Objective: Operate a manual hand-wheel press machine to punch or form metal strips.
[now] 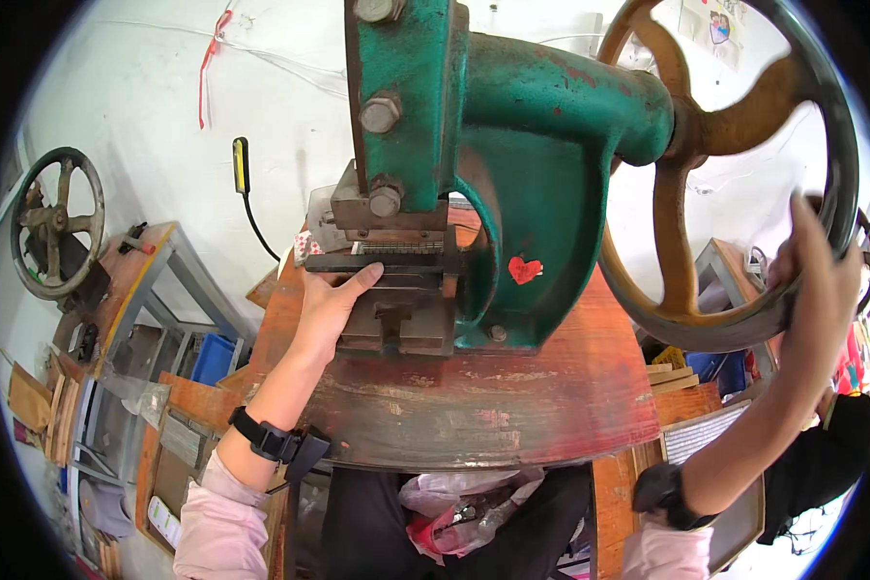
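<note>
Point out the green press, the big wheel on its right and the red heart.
Green press (541, 198): head view, on its green body.
Big wheel (687, 130): head view, on its hub.
Red heart (524, 270): head view, on its middle.

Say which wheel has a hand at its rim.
The brown-spoked wheel on the green press: the right hand is at its rim. The far-left wheel has none.

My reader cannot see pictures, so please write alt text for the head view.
A person's left hand touches a dark metal bar in a green press on a wooden table; the right hand, blurred, is at the large wheel's rim. A red heart sticker is on the press.
</note>
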Demonstrator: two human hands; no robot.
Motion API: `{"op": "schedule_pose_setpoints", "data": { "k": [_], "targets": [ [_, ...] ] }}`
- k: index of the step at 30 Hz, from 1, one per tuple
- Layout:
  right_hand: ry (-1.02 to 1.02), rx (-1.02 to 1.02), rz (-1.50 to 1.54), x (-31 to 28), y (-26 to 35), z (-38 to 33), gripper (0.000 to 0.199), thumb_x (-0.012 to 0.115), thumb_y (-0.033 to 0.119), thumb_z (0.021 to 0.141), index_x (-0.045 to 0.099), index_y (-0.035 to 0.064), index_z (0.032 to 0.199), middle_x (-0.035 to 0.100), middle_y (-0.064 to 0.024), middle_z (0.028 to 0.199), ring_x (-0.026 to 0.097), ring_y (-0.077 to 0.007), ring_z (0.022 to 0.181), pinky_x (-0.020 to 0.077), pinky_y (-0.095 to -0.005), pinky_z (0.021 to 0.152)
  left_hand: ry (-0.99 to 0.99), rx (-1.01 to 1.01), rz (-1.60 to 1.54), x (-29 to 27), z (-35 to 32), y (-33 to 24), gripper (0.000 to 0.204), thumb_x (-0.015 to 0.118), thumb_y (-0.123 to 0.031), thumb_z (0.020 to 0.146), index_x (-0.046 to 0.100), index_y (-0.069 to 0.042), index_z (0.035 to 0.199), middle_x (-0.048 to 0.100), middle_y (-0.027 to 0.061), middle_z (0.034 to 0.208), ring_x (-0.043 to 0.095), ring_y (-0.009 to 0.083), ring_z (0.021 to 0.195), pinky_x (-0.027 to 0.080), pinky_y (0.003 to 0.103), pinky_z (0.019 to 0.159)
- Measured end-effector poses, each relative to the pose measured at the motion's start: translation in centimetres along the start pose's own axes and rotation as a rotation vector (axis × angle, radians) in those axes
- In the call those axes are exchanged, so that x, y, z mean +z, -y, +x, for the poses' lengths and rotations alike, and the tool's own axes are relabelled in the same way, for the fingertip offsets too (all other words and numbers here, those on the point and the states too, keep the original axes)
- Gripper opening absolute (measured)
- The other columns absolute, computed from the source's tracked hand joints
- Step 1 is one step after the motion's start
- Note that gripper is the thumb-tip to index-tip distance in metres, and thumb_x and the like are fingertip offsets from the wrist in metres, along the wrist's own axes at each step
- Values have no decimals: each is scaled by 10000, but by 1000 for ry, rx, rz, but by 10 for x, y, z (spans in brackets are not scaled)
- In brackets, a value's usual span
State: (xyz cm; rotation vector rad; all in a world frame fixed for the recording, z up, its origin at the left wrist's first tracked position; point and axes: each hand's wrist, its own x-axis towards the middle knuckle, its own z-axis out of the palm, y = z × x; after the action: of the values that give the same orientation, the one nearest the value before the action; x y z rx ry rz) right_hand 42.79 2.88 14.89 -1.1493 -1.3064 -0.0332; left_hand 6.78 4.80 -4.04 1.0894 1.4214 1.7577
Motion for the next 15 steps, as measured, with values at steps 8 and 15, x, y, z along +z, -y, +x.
{"op": "schedule_pose_setpoints", "data": {
  "k": [8, 15],
  "targets": [
    [105, -276, -595, 18, 70, 96, 345, 614, 329, 854, 568, -12, 884, 566, -74, 635, 562, -154, 528, 467, -266, 494, -100, 517, 896, -11, -4, -22, 650, 731, -261, 772, 414, 55, 1245, 520, 220, 1144, 488, 324, 1090, 383, 410, 932],
    [119, -606, -908, 5, 85, 93, 398, 598, 280, 886, 579, -112, 954, 611, -150, 683, 597, -231, 526, 489, -323, 467, 131, 755, 841, -45, -77, -9, 370, 738, -121, 710, 571, -9, 1020, 554, 152, 981, 519, 343, 915, 425, 415, 811]
  ]
}}
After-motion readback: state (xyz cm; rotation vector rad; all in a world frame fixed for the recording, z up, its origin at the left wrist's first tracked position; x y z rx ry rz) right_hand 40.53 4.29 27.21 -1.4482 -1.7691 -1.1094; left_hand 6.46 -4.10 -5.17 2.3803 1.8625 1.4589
